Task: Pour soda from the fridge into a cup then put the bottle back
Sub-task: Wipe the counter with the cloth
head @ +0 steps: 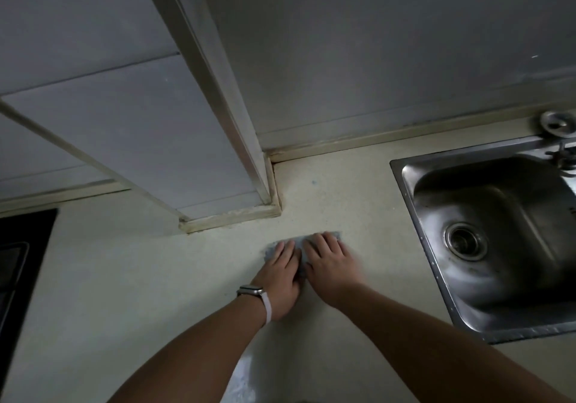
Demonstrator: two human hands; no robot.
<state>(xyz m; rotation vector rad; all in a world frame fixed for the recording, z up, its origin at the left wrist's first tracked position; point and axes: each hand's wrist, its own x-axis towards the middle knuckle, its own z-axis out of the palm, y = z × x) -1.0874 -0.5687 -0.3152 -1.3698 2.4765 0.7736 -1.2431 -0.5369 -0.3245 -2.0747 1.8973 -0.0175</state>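
Observation:
Both my hands lie flat, palms down, side by side on the pale countertop (156, 278). My left hand (279, 273), with a watch on its wrist, and my right hand (330, 265) rest on a grey-blue patch (337, 234) on the counter, fingers together and pointing away from me. Neither hand holds anything. No soda bottle, cup or fridge is in view.
A steel sink (498, 231) with a round drain is set into the counter at the right. A boxed-in wall column (230, 212) juts out behind my hands. A dark stove top (18, 262) lies at the far left edge. A wet-looking smear (246, 377) marks the counter near me.

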